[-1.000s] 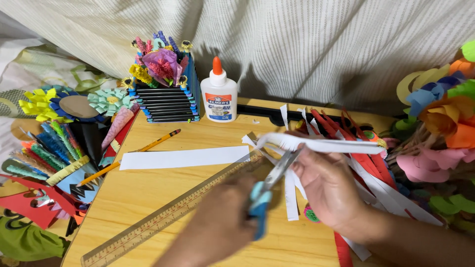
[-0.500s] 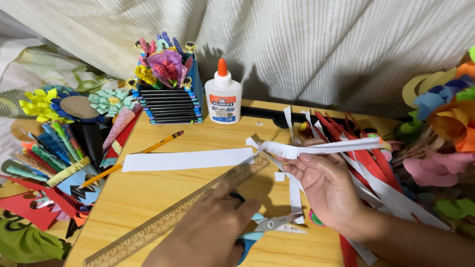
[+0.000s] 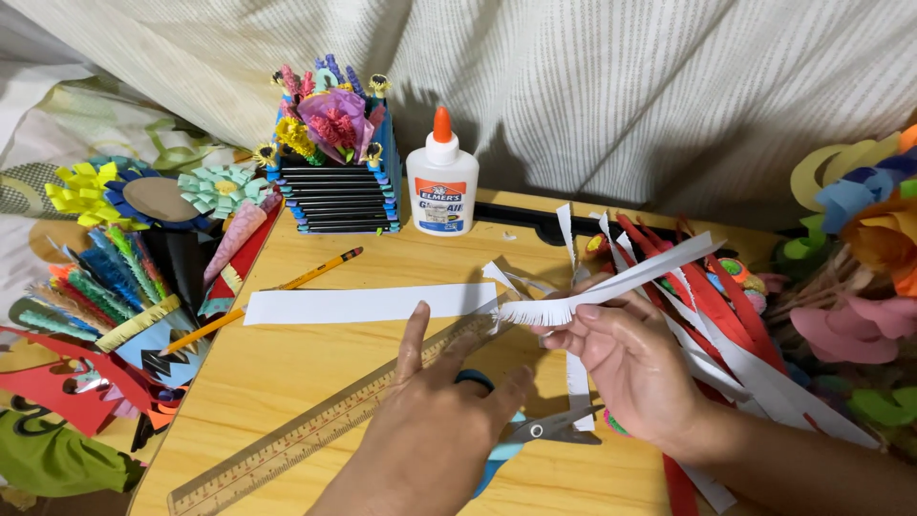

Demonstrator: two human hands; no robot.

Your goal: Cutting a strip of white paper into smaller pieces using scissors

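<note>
Fringe cut approx. halfway along white strip [image 3: 611,287] pinched in right hand [image 3: 630,368]; left hand [image 3: 430,435] lies open, flat over scissors [image 3: 530,432] w/o gripping.

Bare tabletop [image 3: 287,368] lies open left of my ruler [image 3: 325,430]. Glue bottle [image 3: 442,177] and paper strips [image 3: 726,325] crowd the far right.

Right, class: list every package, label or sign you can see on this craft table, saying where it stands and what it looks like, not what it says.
White plastic glue bottle: upright at the back of the yellow wooden table, right of the black stacked-strip box of paper flowers; rounded body, orange cone cap.
Label on the bottle: front face, orange and blue bands.
No signs or screens.
</note>
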